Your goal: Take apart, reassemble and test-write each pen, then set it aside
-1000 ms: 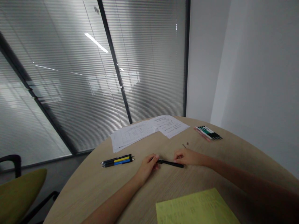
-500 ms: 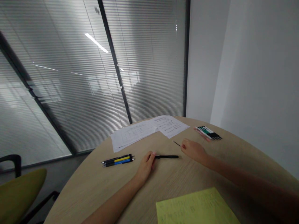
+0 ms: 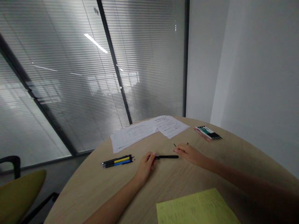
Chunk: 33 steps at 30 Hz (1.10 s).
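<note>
My left hand is closed round the left end of a black pen, which points to the right just over the table. My right hand is closed in a pinch near the pen's free end. A thin dark stick, like a pen refill, pokes out past its fingers, and most of it is hidden by the hand. A tiny brownish tip shows above the knuckles; I cannot tell if it belongs to the same stick. Left of my left hand lie several pens with black, yellow and blue barrels.
On the round wooden table, printed sheets lie at the far edge. A pack of pens or refills is at the right. Yellow paper lies close to me. An olive chair stands left, beyond the table's edge.
My right hand has shifted slightly left and down, toward the pen's free end, and its fingers have turned. Less of the thin stick shows on its left. The left hand stays put.
</note>
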Each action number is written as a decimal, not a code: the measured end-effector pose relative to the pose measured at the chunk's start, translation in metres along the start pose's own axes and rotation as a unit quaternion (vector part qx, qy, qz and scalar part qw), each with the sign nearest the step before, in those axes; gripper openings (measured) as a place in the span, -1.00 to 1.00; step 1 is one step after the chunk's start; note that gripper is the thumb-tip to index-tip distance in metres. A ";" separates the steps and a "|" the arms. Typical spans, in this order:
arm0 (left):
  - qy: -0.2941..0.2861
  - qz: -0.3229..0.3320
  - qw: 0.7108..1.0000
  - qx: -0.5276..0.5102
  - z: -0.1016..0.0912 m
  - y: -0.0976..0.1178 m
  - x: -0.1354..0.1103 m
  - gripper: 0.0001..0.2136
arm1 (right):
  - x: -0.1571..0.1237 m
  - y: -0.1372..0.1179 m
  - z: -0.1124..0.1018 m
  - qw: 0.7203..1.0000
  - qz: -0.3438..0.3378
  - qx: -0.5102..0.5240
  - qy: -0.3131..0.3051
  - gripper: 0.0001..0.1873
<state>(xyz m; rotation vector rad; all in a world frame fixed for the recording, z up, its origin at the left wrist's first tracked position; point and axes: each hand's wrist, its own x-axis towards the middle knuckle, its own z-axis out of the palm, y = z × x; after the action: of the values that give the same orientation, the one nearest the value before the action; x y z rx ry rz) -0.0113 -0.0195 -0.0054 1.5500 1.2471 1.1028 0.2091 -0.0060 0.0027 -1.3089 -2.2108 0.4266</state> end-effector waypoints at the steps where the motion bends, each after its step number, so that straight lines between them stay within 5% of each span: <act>1: -0.001 -0.001 1.000 -0.004 0.000 0.001 -0.001 -0.63 | -0.002 -0.003 0.001 0.999 -0.003 0.049 -0.016 -0.77; 5: 0.002 -0.007 1.000 -0.019 0.000 0.003 -0.003 -0.64 | -0.004 -0.009 0.009 0.985 0.025 0.167 -0.040 -0.80; 14: 0.079 -0.025 0.993 -0.080 -0.003 -0.006 0.004 -0.67 | 0.011 0.021 0.001 0.980 0.068 0.185 0.004 -0.78; 20: 0.135 -0.018 0.986 -0.096 -0.007 -0.007 0.008 -0.68 | 0.026 0.027 -0.013 0.997 0.008 0.038 0.065 -0.77; 26: 0.150 -0.010 0.986 -0.079 -0.008 -0.008 0.008 -0.68 | 0.039 0.005 -0.003 0.995 -0.036 -0.098 0.003 -0.64; 33: 0.163 0.004 0.986 -0.030 -0.009 -0.007 0.007 -0.71 | 0.043 0.005 0.009 0.994 -0.016 -0.103 -0.014 -0.58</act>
<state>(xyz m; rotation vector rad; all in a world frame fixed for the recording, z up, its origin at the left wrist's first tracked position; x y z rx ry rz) -0.0207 -0.0104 -0.0084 1.3665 1.4089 1.4274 0.1904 0.0345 0.0052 -1.3762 -2.3461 0.2096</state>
